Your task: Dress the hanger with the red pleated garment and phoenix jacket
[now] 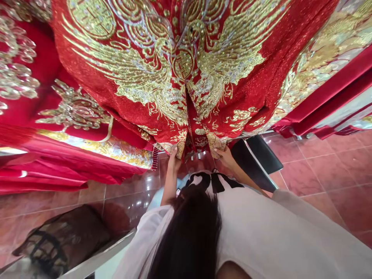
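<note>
A red jacket [128, 89] with gold and silver phoenix embroidery hangs in front of me, its front edges parted at the bottom. My left hand [173, 159] pinches the lower corner of one front panel, thumb on top. At the other front panel's lower corner, my right hand [225, 157] is closed on the hem in the same way. Gold wave patterns mark both corners. The fingers behind the cloth are hidden.
Red cloth with beaded ornaments [77, 108] hangs at the left, and more embroidered cloth [322, 58] at the right. A black chair [252, 159] stands behind my right arm. On the tiled floor [325, 170], a dark bag [72, 232] lies at lower left.
</note>
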The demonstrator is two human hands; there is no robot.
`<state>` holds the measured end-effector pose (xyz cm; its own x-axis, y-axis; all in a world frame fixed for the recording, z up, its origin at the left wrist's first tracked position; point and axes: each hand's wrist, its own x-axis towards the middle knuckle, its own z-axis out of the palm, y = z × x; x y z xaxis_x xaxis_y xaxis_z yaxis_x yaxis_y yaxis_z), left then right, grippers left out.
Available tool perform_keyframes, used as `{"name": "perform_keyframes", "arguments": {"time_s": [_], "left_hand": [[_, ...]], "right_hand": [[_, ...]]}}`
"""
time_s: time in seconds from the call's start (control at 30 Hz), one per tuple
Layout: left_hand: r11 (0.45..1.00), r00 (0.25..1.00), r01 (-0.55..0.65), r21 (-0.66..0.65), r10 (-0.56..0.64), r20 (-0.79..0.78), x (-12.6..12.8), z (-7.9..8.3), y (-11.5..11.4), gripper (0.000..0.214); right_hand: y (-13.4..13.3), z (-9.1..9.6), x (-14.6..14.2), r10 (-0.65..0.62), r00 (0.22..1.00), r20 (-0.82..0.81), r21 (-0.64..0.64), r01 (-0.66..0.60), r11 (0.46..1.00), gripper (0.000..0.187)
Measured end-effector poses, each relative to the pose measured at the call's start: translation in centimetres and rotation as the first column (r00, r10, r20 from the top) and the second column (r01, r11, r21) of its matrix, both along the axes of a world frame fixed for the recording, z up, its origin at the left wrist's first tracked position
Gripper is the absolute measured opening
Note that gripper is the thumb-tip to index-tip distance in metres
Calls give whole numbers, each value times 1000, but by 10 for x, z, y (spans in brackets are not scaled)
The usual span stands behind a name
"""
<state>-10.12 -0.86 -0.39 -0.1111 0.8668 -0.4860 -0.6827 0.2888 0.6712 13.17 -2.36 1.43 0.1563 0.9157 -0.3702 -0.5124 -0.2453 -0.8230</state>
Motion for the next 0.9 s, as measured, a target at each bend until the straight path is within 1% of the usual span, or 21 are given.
{"name": "perform_keyframes", "arguments": {"time_s": [0.1,0.17,0.43,0.53,0.7,0.8,0.9], "left_hand": [[1000,1000,23,3,-24,10,20,6,-7,30],[999,999,41,-7,-41,11,31,12,-11,30],[993,993,119,-15,-119,-7,52,38,-26,33],[992,992,126,5,-125,-23,58,44,-26,31],[993,994,98,59,-95,-56,70,51,-22,32],[992,994,79,94,-72,-77,80,54,-20,37],[990,993,86,115,-76,-94,89,57,-19,42]], "right_hand": [[-9,3,-17,16,999,-41,-38,-17,999,37],[-13,7,-24,14,998,-56,-48,-17,999,35],[-13,32,-24,57,996,-67,-64,-62,996,35],[-13,36,-24,73,995,-74,-66,-78,995,36],[-14,43,-27,73,992,-105,-100,-84,991,38],[-13,48,-30,67,990,-125,-121,-82,989,35],[-12,51,-33,33,990,-137,-141,-53,989,35]]}}
